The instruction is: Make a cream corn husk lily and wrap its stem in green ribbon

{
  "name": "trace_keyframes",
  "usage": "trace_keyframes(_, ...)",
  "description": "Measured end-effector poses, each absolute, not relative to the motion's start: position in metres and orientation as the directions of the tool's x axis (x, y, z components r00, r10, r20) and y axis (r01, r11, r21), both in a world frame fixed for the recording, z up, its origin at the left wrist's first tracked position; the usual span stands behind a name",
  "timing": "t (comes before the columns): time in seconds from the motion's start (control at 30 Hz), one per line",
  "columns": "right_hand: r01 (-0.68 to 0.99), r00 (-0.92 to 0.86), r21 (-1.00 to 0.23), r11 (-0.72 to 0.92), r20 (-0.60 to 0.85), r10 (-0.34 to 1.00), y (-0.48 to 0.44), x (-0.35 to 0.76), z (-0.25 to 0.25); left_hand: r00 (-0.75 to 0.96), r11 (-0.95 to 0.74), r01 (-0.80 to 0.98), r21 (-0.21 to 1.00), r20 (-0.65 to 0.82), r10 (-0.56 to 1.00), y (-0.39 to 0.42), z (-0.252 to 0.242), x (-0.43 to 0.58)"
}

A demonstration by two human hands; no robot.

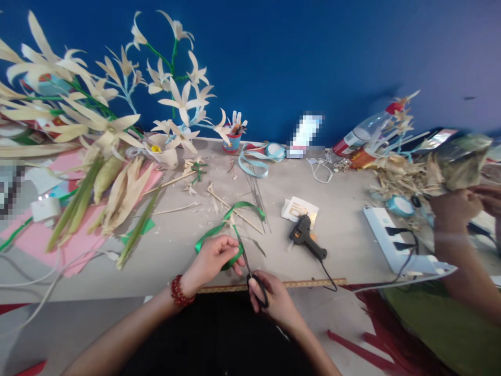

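Observation:
My left hand (pixel 219 256) pinches a green ribbon (pixel 213 231), which loops up and away over the table. A small cream husk flower (pixel 230 221) shows just beyond my fingertips; whether I hold it too is unclear. In my right hand (pixel 272 297) is a pair of black-handled scissors (pixel 258 290), my fingers through the loops. The blades point up and left, close against the ribbon beside my left fingers. Thin sticks (pixel 238 211) and wires (pixel 256 196) lie just past the ribbon.
A black glue gun (pixel 307 237) rests right of my hands, its cord crossing the table edge. Further right are a white power strip (pixel 391 245) and a co-worker's hands (pixel 457 209). Husk flowers (pixel 180 102) and corn husks (pixel 125 193) fill the left. Blue ribbon (pixel 254 164) lies behind.

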State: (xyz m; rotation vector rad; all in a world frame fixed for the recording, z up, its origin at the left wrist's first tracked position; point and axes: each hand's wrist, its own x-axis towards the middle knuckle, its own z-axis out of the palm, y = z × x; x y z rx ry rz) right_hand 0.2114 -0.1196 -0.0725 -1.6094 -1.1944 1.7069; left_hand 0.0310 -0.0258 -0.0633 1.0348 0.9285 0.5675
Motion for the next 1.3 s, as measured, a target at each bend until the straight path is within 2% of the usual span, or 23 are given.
trace_keyframes(0.43,0.174,-0.207,-0.789,-0.589,-0.614,0.762,-0.110,0.213,-0.064,0.563,0.475,-0.013,0.880,-0.386,0.730,-0.028,-0.067,0.031)
trace_keyframes(0.67,0.217,-0.228,-0.785,-0.580,-0.619,0.752,-0.103,0.216,-0.059,0.582,0.477,-0.008,0.879,-0.384,0.717,-0.028,-0.066,0.030)
trace_keyframes(0.97,0.187,-0.272,-0.787,-0.588,-0.617,0.739,-0.097,0.216,-0.058,0.593,0.486,-0.022,0.874,-0.380,0.710,-0.027,-0.070,0.028)
trace_keyframes(1.3,0.219,-0.246,-0.773,-0.596,-0.635,0.733,-0.096,0.216,-0.057,0.583,0.487,-0.020,0.873,-0.385,0.716,-0.025,-0.068,0.027)
